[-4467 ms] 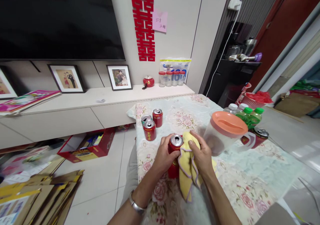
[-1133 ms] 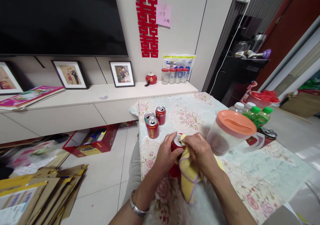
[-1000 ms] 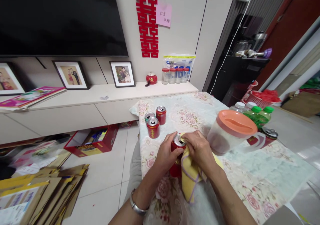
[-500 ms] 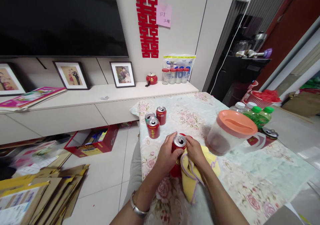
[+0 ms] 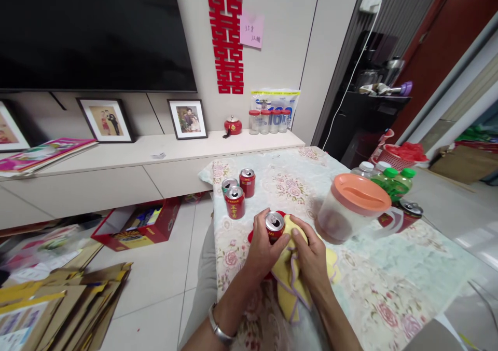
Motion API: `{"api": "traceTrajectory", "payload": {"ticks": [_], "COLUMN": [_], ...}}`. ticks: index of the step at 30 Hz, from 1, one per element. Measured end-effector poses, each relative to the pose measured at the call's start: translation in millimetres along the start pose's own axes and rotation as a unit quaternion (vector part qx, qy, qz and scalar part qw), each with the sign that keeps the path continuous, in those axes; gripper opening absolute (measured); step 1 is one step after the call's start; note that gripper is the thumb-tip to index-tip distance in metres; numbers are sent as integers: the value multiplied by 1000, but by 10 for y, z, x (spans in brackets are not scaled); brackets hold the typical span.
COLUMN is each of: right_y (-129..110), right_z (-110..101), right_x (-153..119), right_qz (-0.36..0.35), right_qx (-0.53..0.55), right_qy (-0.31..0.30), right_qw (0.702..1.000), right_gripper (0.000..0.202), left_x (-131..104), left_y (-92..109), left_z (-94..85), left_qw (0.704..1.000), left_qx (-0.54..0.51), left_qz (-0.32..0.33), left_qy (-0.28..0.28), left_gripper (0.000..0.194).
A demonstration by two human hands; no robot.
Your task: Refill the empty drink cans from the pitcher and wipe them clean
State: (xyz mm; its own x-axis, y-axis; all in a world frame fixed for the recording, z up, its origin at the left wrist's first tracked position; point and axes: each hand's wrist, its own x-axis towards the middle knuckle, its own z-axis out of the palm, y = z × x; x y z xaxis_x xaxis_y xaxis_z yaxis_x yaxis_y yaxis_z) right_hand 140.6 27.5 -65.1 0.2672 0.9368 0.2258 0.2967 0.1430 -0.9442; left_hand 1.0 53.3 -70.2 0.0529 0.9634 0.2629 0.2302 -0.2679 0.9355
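Note:
My left hand (image 5: 264, 242) is wrapped round a red drink can (image 5: 274, 225), upright with its top opened. A yellow cloth (image 5: 288, 288) with a purple edge is gripped in my right hand (image 5: 309, 247), bunched against the can's right side. Under the can and my hands, part of a red item (image 5: 252, 235) shows; what it is I cannot make out. Beyond my left hand stand three more opened cans: a red one (image 5: 235, 205) in front, another red one (image 5: 247, 184) behind, and a partly hidden greenish can (image 5: 229, 186).
A clear pitcher with an orange lid (image 5: 361, 192) stands right of my hands on the flowered tablecloth (image 5: 291, 187). Behind it are green-capped bottles (image 5: 400, 177) and a dark-topped can (image 5: 411, 213). Flattened cardboard (image 5: 81, 309) and a red box (image 5: 143, 226) lie on the floor.
My right hand has drawn the yellow cloth up against the can's side, where its fingers were on the can's rim before. The view has shifted slightly.

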Motion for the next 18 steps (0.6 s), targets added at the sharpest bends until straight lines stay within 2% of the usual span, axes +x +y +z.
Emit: {"api": "traceTrajectory", "payload": {"ticks": [5,10,18], "right_y": [-65,-94,-110], "right_z": [21,-7,-80], "right_x": [42,255,556], "right_qz": [2,-4,51], "right_qx": [58,89,133], "right_qy": [3,-10,-131], "right_qw": [998,996,981], "right_gripper": [53,50,41], "left_x": [24,12,3], "left_y": [71,274,565], "left_z": [-8,-54,-92], "left_qw": [998,996,978], "left_qx": [-48,-65,-126], "left_qz": [-29,34,113], "left_qy": [-12,-54,-120], "left_gripper": [59,54,54]}}
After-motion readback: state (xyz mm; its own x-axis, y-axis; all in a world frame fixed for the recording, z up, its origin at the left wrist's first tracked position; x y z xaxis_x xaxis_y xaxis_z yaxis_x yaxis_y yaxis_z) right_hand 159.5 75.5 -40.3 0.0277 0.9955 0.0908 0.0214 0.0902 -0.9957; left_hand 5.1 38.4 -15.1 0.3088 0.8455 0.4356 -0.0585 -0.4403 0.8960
